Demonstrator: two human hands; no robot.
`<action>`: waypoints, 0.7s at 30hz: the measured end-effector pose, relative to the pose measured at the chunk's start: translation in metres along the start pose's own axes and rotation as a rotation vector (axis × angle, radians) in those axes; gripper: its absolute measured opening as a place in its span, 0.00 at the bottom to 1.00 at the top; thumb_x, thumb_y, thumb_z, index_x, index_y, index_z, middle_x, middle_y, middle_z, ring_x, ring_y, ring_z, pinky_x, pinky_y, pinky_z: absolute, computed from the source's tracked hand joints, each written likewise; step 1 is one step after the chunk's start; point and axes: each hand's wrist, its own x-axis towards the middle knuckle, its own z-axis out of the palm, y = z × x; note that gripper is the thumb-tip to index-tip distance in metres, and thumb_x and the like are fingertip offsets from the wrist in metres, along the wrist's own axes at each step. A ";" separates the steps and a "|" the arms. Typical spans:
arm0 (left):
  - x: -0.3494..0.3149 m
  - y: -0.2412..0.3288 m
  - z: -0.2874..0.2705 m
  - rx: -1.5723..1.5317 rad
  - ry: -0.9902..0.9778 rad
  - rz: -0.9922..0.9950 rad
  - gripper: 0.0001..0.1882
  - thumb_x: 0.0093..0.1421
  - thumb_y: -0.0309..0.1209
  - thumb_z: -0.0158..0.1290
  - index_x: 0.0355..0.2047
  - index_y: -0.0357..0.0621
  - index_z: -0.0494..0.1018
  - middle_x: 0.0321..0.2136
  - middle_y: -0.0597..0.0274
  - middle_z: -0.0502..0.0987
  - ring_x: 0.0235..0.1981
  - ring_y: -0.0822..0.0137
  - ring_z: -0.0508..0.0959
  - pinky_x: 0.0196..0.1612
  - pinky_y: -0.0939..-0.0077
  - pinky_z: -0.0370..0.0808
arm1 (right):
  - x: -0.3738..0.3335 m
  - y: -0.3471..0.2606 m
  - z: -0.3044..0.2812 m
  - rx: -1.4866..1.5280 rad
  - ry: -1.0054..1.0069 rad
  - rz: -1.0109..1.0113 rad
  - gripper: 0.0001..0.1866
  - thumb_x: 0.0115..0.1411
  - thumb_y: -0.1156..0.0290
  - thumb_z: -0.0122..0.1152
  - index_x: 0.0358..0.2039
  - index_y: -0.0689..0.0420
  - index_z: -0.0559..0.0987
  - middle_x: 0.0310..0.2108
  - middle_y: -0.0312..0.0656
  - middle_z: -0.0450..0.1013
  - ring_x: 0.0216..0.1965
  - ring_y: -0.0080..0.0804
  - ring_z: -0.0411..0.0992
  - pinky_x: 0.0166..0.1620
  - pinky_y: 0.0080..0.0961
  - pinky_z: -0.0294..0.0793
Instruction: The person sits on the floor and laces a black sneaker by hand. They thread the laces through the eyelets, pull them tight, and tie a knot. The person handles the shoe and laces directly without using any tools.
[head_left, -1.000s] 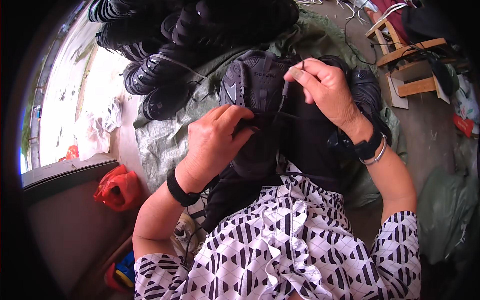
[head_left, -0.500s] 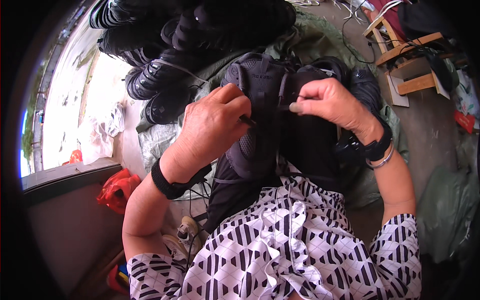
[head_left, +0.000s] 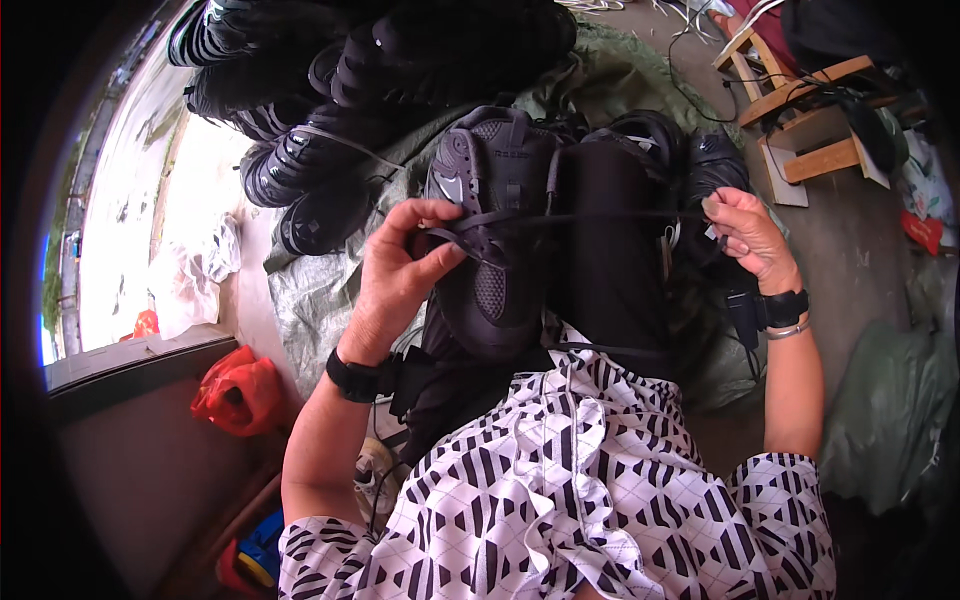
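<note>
Held the dark lace (head_left: 600, 215) taut from black shoe (head_left: 515, 285) to right hand (head_left: 755, 242), pinched there in a thumb-and-finger grip. Set the left hand (head_left: 393, 268) at the shoe's left edge; could not tell that grip as clasped or loose. Rested the shoe on the left trouser leg (head_left: 445, 378), toe toward the patterned shirt (head_left: 475, 490).

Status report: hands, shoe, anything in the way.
Right hand pinching lace, stretched out sideways. Left hand open at eyelets. Dark shoe over left thigh. Nothing visibly blocking the lace.
</note>
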 end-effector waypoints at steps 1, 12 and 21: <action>-0.004 -0.014 -0.004 -0.003 0.041 0.003 0.18 0.53 0.23 0.62 0.44 0.40 0.71 0.36 0.71 0.69 0.34 0.81 0.70 0.41 0.87 0.69 | -0.004 0.002 -0.001 0.030 0.055 -0.011 0.08 0.58 0.68 0.65 0.28 0.52 0.73 0.19 0.26 0.66 0.12 0.06 0.54 0.13 0.05 0.52; -0.009 -0.036 -0.024 0.219 0.036 -0.056 0.12 0.59 0.32 0.61 0.30 0.38 0.70 0.26 0.71 0.71 0.29 0.80 0.67 0.33 0.84 0.67 | -0.025 -0.021 0.156 -0.456 -0.250 -0.196 0.10 0.62 0.70 0.57 0.37 0.64 0.81 0.27 0.41 0.79 0.19 0.19 0.70 0.23 0.17 0.69; -0.013 -0.015 -0.014 0.218 0.077 0.019 0.09 0.56 0.24 0.60 0.33 0.38 0.70 0.24 0.65 0.72 0.27 0.75 0.70 0.33 0.79 0.70 | -0.006 0.019 0.191 -0.752 -0.265 -0.497 0.10 0.52 0.73 0.67 0.33 0.64 0.78 0.28 0.41 0.74 0.29 0.31 0.74 0.36 0.25 0.72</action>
